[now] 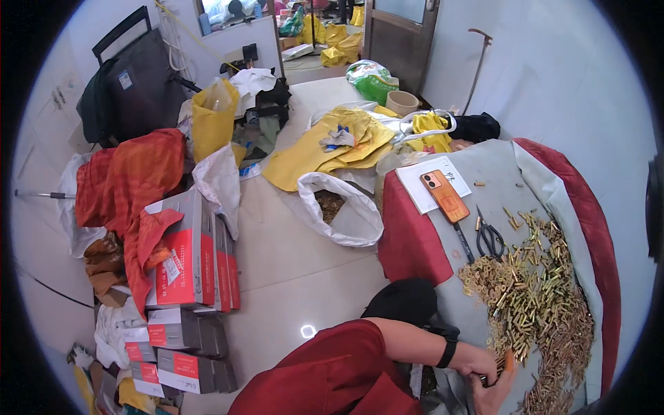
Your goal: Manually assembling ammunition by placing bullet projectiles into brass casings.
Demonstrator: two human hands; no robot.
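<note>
At the table's near edge my left hand (475,359), a black band on its wrist, is closed around a cluster of small brownish metal pieces (492,375). My right hand (491,397) meets it from below, its fingers curled about the same cluster. An orange patch shows by the fingertips; I cannot make out what it is. Just beyond my hands spreads a pile of brass-coloured metal sleeves (529,297). Thin brownish bolt-like rods (564,363) lie heaped to the right. Small washers or rings (481,277) lie on the left side of the pile.
Black-handled scissors (490,241), a pen (463,242) and an orange phone (445,196) on white paper lie farther up the cloth-covered table (484,162). An open white sack (360,232) stands on the floor to its left. Red-and-grey boxes (183,263) are stacked far left.
</note>
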